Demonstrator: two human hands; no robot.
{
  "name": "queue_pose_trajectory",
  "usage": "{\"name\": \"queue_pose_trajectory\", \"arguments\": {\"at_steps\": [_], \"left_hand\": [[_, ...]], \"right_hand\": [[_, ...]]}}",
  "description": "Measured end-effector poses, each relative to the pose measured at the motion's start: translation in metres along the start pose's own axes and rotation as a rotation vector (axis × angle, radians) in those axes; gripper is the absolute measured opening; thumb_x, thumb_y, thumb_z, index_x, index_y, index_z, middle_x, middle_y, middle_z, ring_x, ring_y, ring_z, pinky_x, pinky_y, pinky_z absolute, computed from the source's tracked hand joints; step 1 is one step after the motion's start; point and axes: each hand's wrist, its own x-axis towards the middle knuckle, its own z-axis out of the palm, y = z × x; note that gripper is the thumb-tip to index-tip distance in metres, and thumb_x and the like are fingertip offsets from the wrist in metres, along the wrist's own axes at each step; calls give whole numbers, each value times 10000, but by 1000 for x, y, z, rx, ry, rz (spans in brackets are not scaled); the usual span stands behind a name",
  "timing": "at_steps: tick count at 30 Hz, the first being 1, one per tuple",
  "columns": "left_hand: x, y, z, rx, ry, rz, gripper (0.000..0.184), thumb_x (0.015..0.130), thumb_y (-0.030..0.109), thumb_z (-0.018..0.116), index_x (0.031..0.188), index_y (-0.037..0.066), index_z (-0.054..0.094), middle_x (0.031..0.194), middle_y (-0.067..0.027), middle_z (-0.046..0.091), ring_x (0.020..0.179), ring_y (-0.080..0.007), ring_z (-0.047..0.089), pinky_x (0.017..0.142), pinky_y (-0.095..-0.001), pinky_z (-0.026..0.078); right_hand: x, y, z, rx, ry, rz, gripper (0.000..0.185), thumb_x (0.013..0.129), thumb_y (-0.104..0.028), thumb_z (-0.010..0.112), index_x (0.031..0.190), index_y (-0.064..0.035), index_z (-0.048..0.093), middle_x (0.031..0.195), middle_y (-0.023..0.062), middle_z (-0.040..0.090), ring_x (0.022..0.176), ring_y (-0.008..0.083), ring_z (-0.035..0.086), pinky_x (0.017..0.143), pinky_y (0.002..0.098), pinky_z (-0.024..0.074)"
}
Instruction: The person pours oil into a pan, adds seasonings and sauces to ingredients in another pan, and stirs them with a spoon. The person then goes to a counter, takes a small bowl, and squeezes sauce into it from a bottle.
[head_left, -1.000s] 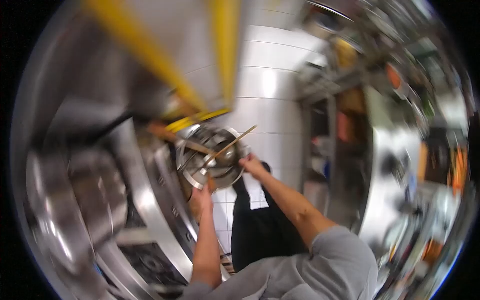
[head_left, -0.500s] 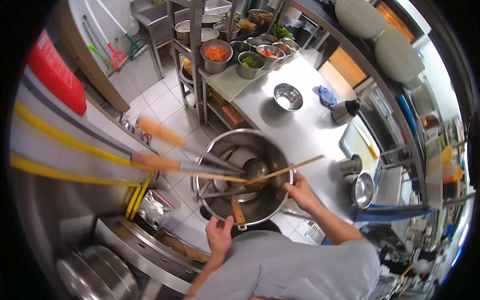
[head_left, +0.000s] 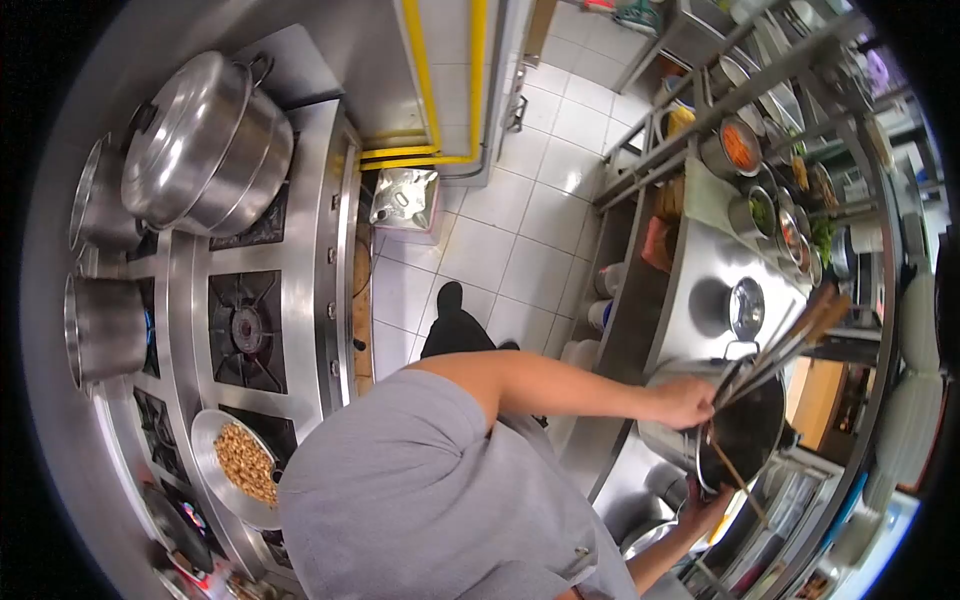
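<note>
A large stainless steel pot [head_left: 655, 432] is tipped over the counter on the right, its mouth facing right. Several long-handled utensils with wooden grips [head_left: 815, 320] stick out of it, along with a thin wooden stick [head_left: 738, 475]. My left hand [head_left: 685, 403] is closed at the near upper rim, beside the utensil shafts. Lower down, my right hand [head_left: 705, 512] grips the rim, its fingers partly hidden. A small steel bowl [head_left: 746, 308] sits on the counter just beyond the pot.
On the left, a stove [head_left: 300, 340] bears a lidded steamer pot [head_left: 200, 145], other pots and a pan of nuts or beans [head_left: 245, 462]. Yellow pipes [head_left: 425, 150] and a metal tin [head_left: 404, 198] stand ahead. Ingredient containers [head_left: 738, 148] line the counter's far end.
The view has swung left toward the stove. The pot has gone from beside the counter, above the floor, to over the counter, and is now tilted. Both hands stay on it.
</note>
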Motion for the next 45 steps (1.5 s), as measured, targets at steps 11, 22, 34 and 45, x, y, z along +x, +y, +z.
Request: {"name": "queue_pose_trajectory", "arguments": {"at_steps": [11,22,34,45], "left_hand": [[-75,-250,-207,-466,568,-537,143,979,195,600,999,56,577,803,-53,643,709,-146,643,622,-318,536],[-296,-581,-597,428,1420,-1373,246,895,268,593,916,66,732,975,-197,716,928,-363,685,850,-469,539],[-265,-660,-635,459,1410,-1341,338,804,149,731,1017,-42,552,925,-215,694,873,-335,704,800,-404,571],[-274,-674,-647,-537,1387,-1139,485,805,381,596,1070,-11,699,998,-158,706,856,-283,681,800,-397,512]], "right_hand": [[37,31,-30,190,109,-24,500,925,-370,647,1337,-116,523,1240,209,540,1096,388,564,938,553,545],[-13,219,149,-1289,-368,425,645,970,-535,500,1477,-168,344,1458,179,416,1294,336,392,966,614,427],[105,336,225,-1404,-987,83,462,1001,-436,550,1362,-164,453,1242,155,610,1008,269,643,753,481,565],[-24,271,356,-1655,-793,544,510,1018,-481,436,1298,-86,596,1000,131,727,915,220,705,902,392,508]]}}
